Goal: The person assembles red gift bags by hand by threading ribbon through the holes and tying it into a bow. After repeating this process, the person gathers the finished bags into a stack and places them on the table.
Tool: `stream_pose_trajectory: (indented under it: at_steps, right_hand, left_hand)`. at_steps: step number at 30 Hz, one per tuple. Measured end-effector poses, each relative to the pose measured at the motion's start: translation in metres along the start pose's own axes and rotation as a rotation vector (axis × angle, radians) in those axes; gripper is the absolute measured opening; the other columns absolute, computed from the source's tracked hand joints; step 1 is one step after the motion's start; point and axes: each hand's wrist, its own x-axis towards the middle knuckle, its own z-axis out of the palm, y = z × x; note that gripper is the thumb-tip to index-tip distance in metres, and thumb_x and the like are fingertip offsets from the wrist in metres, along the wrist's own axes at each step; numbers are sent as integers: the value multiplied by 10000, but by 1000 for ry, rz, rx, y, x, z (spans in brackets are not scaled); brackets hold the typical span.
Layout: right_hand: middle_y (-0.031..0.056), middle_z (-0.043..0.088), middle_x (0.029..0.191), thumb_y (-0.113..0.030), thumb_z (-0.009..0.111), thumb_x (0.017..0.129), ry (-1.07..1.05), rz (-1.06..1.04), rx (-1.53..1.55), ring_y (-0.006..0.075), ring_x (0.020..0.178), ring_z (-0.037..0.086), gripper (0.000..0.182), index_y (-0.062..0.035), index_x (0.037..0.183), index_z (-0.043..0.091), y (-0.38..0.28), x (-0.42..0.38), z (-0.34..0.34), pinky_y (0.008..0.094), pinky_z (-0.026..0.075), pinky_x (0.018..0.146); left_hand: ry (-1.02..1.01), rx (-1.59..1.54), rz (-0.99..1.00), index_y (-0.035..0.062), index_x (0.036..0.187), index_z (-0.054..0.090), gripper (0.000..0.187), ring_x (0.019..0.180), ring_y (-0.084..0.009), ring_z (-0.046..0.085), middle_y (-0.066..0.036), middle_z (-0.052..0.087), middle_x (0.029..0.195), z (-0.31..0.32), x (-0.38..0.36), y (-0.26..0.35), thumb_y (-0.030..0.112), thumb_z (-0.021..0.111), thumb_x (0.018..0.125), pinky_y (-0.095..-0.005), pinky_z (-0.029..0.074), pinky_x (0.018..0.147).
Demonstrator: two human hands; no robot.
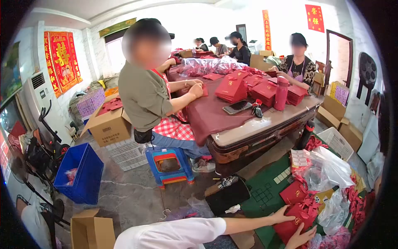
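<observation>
A red gift bag [286,229] with a gold emblem and red ribbon lies between my two hands at the lower right. My left hand [282,216], reaching in from a white sleeve, has its fingers closed on the bag's upper left side. Along the lower right edge, my right hand [302,238] holds the same bag between thumb and fingers. Just beyond them lies another red bag [293,191] with a gold emblem. Clear plastic wrapping [333,211] sits to the right, and a green mat [259,197] spreads underneath.
Across the room, people work around a large table [232,137] stacked with red bags [232,88]. One person [145,87] sits on a blue stool [168,164]. A blue crate [81,172], an open carton [92,232] and a black box [228,197] stand on the floor.
</observation>
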Motion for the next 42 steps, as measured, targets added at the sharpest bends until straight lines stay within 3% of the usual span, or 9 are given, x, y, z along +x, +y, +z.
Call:
stream_pose_trajectory:
  at_steps: [2,5,8,12,14,21,29,30,42]
  right_hand:
    - [216,634,1047,-402,716,894,192,-170,153,416,943,595,610,-22,1343,553,-50,11,-34,480,475,909]
    - [153,643,1082,-149,658,937,-497,-99,829,299,984,606,271,-10,1167,624,-85,-15,-48,388,477,898]
    - [186,648,879,-153,716,884,-624,-650,842,380,817,640,153,-20,889,642,-188,-17,-115,457,513,886]
    - [157,642,842,-225,749,872,-774,-850,963,350,762,638,202,-62,931,643,-229,-49,-121,447,533,847]
    - [194,633,1013,-296,715,877,-1026,-723,1080,315,916,617,707,11,1444,423,-221,-74,-93,399,492,827]
    - [140,564,849,-94,669,861,-1102,-932,856,286,778,578,459,-12,1300,561,-256,-112,-50,398,460,691]
    - [164,618,859,-62,674,847,-1419,-744,836,313,737,621,262,10,1099,674,-243,-157,-21,402,493,663]
    - [144,609,800,-45,666,850,-1378,-755,880,240,665,594,217,4,1060,689,-240,-161,-18,347,474,625]
    - [117,656,856,-84,662,887,-1306,-604,953,171,707,594,189,1,1053,691,-206,-174,5,309,478,634]
  left_hand:
    - [155,71,127,-28,1430,386,898,1235,-302,523,-210,528,1340,-7,-31,0,461,782,790,-375,416,1052]
    - [182,280,363,-15,1429,388,828,1252,-298,498,-212,520,1335,-23,-82,-22,414,752,821,-371,383,1075]
    - [162,-9,632,-10,1433,380,817,1252,-287,482,-187,498,1360,-35,-130,-59,392,740,819,-369,373,1061]
    - [352,43,597,-9,1423,387,809,1249,-288,484,-184,502,1355,-72,-194,-45,391,741,815,-369,376,1056]
    - [465,55,573,-8,1417,392,804,1247,-288,486,-182,505,1351,-75,-221,-42,390,742,812,-370,378,1053]
    - [718,124,535,-6,1395,408,786,1238,-288,491,-177,515,1339,-90,-283,-40,387,745,802,-372,385,1042]
    - [856,205,501,-3,1369,426,766,1229,-288,497,-170,526,1324,-103,-309,-44,383,748,791,-374,393,1030]
    - [869,215,498,-2,1366,428,764,1228,-288,498,-169,527,1322,-104,-310,-40,383,749,789,-375,394,1028]
    - [795,421,591,2,1328,456,734,1214,-289,508,-159,544,1300,-148,-280,-11,377,754,772,-378,406,1009]
